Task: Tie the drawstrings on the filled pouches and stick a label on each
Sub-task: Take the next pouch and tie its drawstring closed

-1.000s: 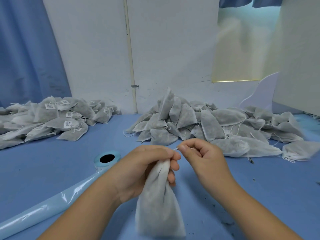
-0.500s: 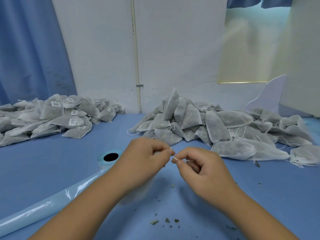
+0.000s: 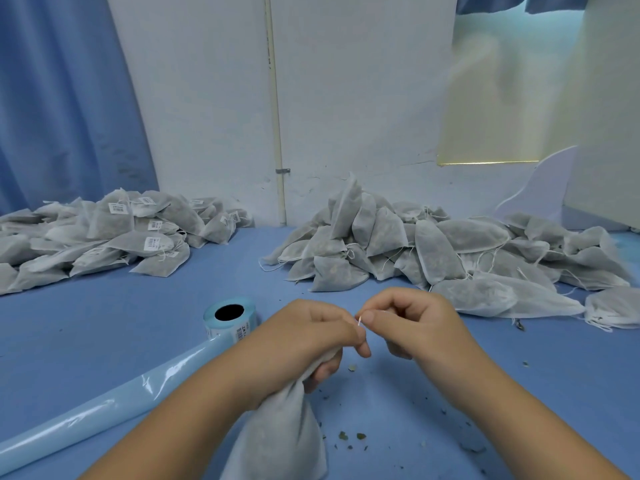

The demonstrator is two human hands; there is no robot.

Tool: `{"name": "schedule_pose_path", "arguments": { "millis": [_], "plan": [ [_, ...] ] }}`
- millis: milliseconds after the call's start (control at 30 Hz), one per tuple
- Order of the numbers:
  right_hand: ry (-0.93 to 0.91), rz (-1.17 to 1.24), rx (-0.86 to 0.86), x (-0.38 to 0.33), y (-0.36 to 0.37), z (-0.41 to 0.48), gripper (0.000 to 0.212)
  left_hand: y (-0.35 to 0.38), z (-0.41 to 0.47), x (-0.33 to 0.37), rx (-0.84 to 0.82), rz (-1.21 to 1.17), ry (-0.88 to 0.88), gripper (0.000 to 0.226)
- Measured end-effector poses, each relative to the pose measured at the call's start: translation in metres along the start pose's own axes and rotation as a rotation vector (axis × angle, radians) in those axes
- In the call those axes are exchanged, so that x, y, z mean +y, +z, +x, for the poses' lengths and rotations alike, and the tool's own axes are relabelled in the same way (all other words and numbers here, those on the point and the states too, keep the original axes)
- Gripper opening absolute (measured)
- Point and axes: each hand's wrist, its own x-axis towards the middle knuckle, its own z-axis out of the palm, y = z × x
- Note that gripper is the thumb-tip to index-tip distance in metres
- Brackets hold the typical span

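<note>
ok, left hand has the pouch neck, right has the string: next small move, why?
Probably draw the thin white drawstring sideways with the right hand to cinch the neck. The left hand grips the gathered neck of the grey-white fabric pouch, the right pinches the string end beside it, and no knot is visible. The pale blue label roll lies apart; labelling likely follows.

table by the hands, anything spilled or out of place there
Yes: small dried leaf bits lie scattered on the blue table beside the pouch that the left hand grips, while the right hand pinches its drawstring. They look like filling spilled from a pouch; nothing else stands out.
</note>
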Motion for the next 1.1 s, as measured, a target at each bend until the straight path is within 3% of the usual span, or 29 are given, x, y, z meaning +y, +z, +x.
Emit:
{"name": "schedule_pose_path", "arguments": {
  "millis": [100,233,367,467,600,833,1100],
  "plan": [
    [0.119,0.026,-0.016,0.003,-0.002,0.003,0.013,0.000,0.001,-0.005,-0.039,-0.279,-0.083,0.017],
    [0.310,-0.118,-0.091,0.010,-0.001,0.004,0.019,0.000,0.006,-0.016,-0.139,-0.590,-0.187,0.008],
    [0.064,-0.676,0.147,0.021,0.002,0.004,0.004,-0.002,0.012,-0.027,-0.216,-0.859,-0.261,0.013],
    [-0.149,-0.592,0.217,0.012,0.002,0.001,0.013,-0.003,0.012,-0.034,-0.242,-0.952,-0.272,0.013],
    [-0.115,-0.254,0.040,-0.005,0.008,-0.006,0.016,-0.001,0.013,-0.039,-0.273,-0.940,-0.264,0.016],
    [0.063,-0.208,-0.074,-0.002,0.009,-0.005,0.016,0.003,0.011,-0.042,-0.267,-0.825,-0.236,0.013],
    [0.153,-0.211,-0.190,0.004,0.006,-0.005,0.015,0.007,0.004,-0.043,-0.138,-0.575,-0.196,0.019]
  ]
}}
